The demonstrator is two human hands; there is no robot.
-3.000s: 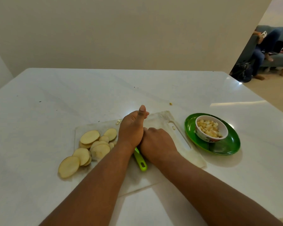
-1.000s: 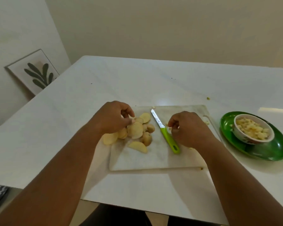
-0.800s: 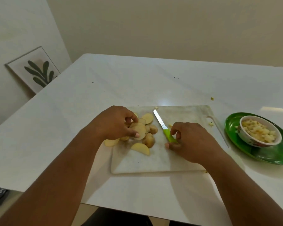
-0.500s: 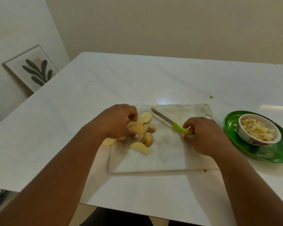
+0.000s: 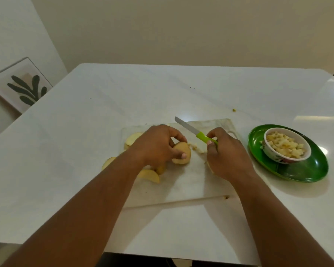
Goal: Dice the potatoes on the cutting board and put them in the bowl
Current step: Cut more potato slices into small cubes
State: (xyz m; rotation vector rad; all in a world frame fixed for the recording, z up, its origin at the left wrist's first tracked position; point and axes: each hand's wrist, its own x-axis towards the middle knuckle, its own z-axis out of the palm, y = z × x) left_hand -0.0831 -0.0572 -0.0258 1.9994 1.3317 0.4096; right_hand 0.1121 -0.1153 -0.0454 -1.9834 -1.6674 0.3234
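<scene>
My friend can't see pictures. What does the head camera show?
A left hand holds potato slices on a cutting board while the right hand grips a green-handled knife. Diced potato fills a bowl on a green plate.

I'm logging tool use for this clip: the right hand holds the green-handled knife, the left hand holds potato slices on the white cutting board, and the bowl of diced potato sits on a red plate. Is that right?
One detail is off: the plate is green, not red. The head view shows the small white bowl of diced potato sitting on a glossy green plate. The rest stands: the right hand holds the green-handled knife, and the left hand holds round potato slices on the white cutting board.
</scene>
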